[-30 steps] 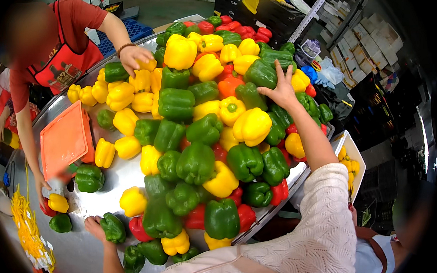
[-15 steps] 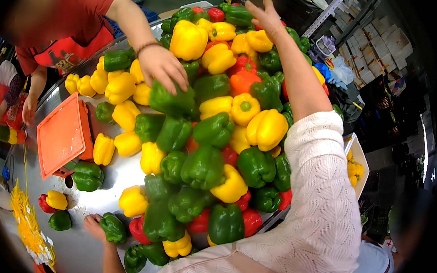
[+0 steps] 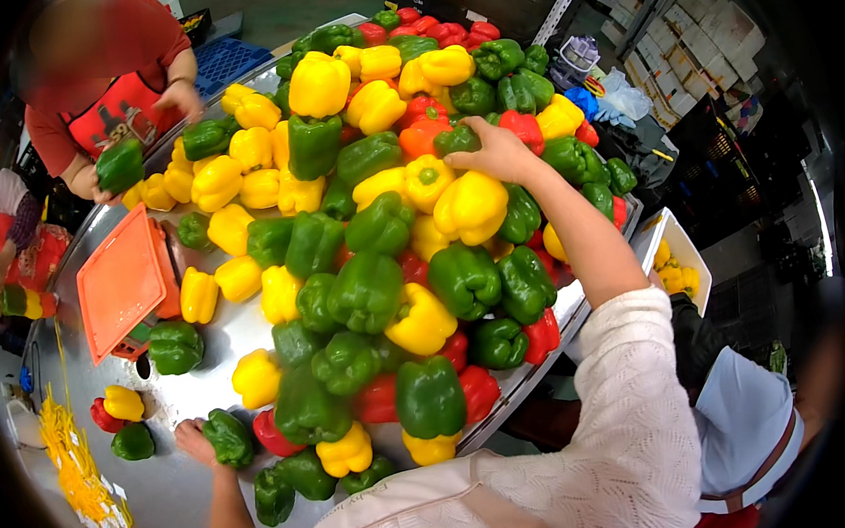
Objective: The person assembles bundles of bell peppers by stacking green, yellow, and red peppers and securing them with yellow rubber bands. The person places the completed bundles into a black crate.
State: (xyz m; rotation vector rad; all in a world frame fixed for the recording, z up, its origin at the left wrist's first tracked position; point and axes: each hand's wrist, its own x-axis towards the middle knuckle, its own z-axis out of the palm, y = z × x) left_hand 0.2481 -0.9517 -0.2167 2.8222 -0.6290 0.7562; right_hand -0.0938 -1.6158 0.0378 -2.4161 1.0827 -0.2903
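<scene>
Right-hand fingers (image 3: pixel 478 137) curled over a green pepper (image 3: pixel 456 140) atop the heap, upper centre of frame; right hand (image 3: pixel 498 150) gripping, mid-pick. Left hand (image 3: pixel 198 438), lower left, closed around a green pepper at the edge (image 3: pixel 229 437) of the steel table (image 3: pixel 167 488). Next, probably: lifting clear without toppling the yellow pepper (image 3: pixel 472 207) just below.
</scene>
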